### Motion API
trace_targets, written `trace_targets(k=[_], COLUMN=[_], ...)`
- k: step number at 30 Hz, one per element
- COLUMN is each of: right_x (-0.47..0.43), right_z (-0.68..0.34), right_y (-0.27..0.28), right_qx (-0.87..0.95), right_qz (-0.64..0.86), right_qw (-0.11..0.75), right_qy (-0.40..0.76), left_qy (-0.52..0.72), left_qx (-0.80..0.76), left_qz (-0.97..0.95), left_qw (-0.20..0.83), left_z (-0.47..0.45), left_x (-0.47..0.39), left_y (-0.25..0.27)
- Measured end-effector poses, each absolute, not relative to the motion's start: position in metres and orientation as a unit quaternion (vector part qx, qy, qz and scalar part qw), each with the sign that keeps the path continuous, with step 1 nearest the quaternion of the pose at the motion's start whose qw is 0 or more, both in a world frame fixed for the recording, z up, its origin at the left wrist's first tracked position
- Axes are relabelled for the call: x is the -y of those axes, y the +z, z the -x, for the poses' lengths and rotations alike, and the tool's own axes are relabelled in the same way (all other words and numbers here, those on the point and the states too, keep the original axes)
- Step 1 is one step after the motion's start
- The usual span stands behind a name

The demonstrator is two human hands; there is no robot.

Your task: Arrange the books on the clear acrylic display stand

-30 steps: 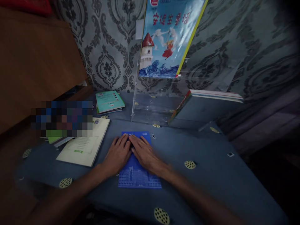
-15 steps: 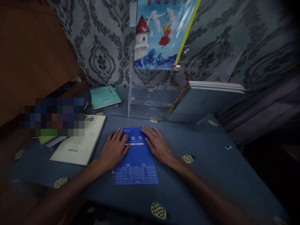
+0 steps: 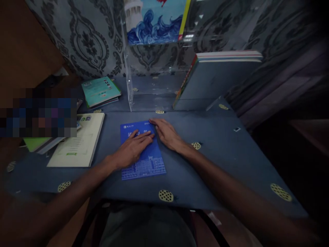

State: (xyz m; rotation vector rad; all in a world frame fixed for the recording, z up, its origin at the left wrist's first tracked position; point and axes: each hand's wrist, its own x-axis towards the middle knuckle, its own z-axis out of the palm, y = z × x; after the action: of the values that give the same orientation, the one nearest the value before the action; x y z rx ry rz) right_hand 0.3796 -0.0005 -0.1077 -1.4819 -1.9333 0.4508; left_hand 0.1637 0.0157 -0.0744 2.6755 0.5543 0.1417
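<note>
A blue booklet (image 3: 144, 164) with white lettering and a pale building print lies face up on the table. My left hand (image 3: 132, 145) rests flat on its middle, fingers stretched across the cover toward the right edge and hiding part of the title. At the booklet's upper right corner is my right hand (image 3: 167, 133), its fingers extended and the fingertips touching the corner. Neither hand grips anything.
A dark blue cloth with pineapple prints covers the table (image 3: 205, 178). On the left lie a cream book (image 3: 74, 147), a green-edged book (image 3: 36, 143) and teal books (image 3: 101, 92). A clear acrylic stand (image 3: 130, 89) at the back holds a picture book (image 3: 156, 25) and thick books (image 3: 218, 79).
My left hand has slid from the booklet's upper left side onto its middle. The right hand stays by the upper right corner. The view has tilted down.
</note>
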Motion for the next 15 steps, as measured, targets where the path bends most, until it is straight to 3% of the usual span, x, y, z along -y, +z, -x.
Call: trace_targets(k=[15], right_x=[0.004], right_z=[-0.376], right_y=[-0.101], right_qx=[0.747], right_qz=[0.574], right_qw=[0.299], right_qy=[0.155], left_qy=[0.01], left_qx=[-0.076], left_qz=[-0.914], left_qw=[0.399], left_z=[-0.139], left_x=[0.046], left_y=[-0.056])
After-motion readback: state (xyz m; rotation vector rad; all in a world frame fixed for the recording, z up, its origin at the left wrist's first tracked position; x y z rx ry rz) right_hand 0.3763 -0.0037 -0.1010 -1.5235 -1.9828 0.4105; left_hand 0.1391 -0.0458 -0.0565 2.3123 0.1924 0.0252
